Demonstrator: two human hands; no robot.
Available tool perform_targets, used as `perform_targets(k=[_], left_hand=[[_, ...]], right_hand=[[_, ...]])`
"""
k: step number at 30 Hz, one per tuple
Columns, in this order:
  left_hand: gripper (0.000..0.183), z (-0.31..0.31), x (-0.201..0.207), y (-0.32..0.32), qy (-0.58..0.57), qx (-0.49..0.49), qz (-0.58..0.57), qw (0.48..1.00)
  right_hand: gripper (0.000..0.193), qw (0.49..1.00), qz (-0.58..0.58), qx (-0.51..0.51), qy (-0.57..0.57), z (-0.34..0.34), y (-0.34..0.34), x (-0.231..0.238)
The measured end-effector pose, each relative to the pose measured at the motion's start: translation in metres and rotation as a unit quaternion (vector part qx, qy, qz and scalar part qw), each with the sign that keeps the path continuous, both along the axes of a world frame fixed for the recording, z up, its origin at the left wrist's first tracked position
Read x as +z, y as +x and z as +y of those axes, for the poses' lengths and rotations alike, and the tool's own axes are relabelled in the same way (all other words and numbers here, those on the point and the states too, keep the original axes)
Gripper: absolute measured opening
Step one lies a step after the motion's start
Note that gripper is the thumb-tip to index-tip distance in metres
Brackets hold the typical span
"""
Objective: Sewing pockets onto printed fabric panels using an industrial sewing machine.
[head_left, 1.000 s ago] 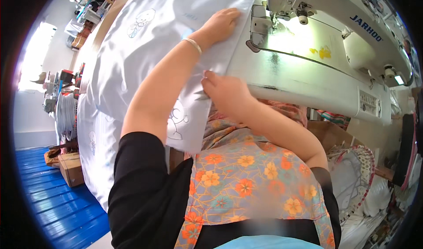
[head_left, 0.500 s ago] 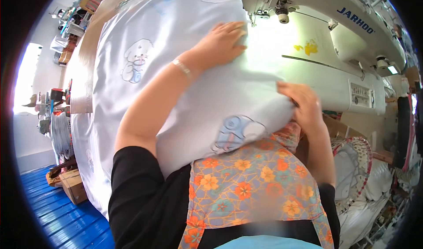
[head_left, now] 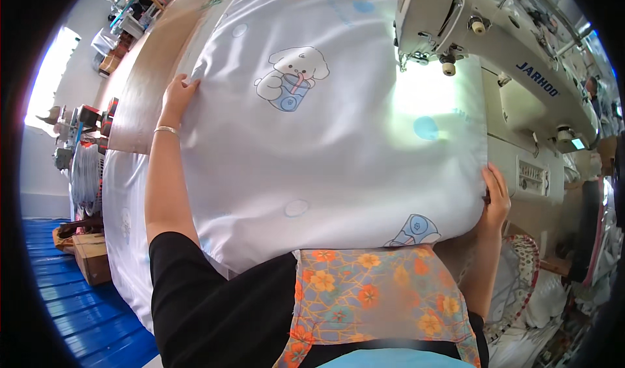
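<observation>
A large white cloth (head_left: 338,160), printed with cartoon puppies and blue cups, lies spread across the sewing table in front of me. At its left edge, my left hand (head_left: 176,101) pinches the fabric, with a silvery bracelet on the wrist. My right hand (head_left: 497,195) grips the right edge, some fingers hidden behind or under the cloth. The head of a sewing machine (head_left: 443,29) stands over the cloth's far right part, its lamp lighting a bright patch there. Near my apron, the close edge of the cloth curves down.
Brown tabletop (head_left: 140,114) borders the cloth on the left. A cardboard box (head_left: 93,257) sits on the blue ribbed floor (head_left: 84,309). To my right are a round red-and-white rimmed basket (head_left: 530,264) and heaped white material. The machine's bed panel (head_left: 532,176) lies beyond my right hand.
My left hand has gone from near the needle area to the cloth's left edge. The cloth has shifted right and spread flatter, covering more of the machine bed. My right hand moved right and slightly nearer.
</observation>
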State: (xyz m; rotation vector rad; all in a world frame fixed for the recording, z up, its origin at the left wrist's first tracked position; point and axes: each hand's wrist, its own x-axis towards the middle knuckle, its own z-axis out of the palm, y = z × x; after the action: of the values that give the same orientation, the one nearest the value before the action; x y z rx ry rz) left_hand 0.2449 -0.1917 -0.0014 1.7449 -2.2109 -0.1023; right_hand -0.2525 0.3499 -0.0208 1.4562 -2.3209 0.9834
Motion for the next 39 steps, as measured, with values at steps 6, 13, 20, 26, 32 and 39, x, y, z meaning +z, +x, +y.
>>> perform_targets(k=[6,13,20,26,32,39], left_hand=[[0.039,0.056,0.015,0.015,0.111,-0.036,0.077,0.990],[0.029,0.092,0.021,0.004,0.056,0.003,0.020,0.998],[0.027,0.094,0.024,0.008,0.053,-0.020,0.029,0.998],[0.026,0.094,0.024,0.008,0.061,-0.010,0.019,0.998],[0.028,0.098,0.030,0.010,0.080,0.001,0.000,0.997],[0.028,0.092,0.029,0.003,0.056,0.004,-0.009,0.998]], right_hand=[[0.025,0.999,-0.016,0.035,-0.005,0.001,-0.009,0.004],[0.023,0.999,-0.033,0.043,-0.005,0.015,-0.011,-0.001],[0.022,0.995,-0.093,0.043,0.012,0.021,-0.004,0.004],[0.019,0.995,-0.086,0.042,0.008,0.021,-0.004,0.004],[0.019,0.995,-0.090,0.043,0.011,0.025,0.001,0.005],[0.019,0.995,-0.087,0.045,-0.003,0.013,0.003,0.009]])
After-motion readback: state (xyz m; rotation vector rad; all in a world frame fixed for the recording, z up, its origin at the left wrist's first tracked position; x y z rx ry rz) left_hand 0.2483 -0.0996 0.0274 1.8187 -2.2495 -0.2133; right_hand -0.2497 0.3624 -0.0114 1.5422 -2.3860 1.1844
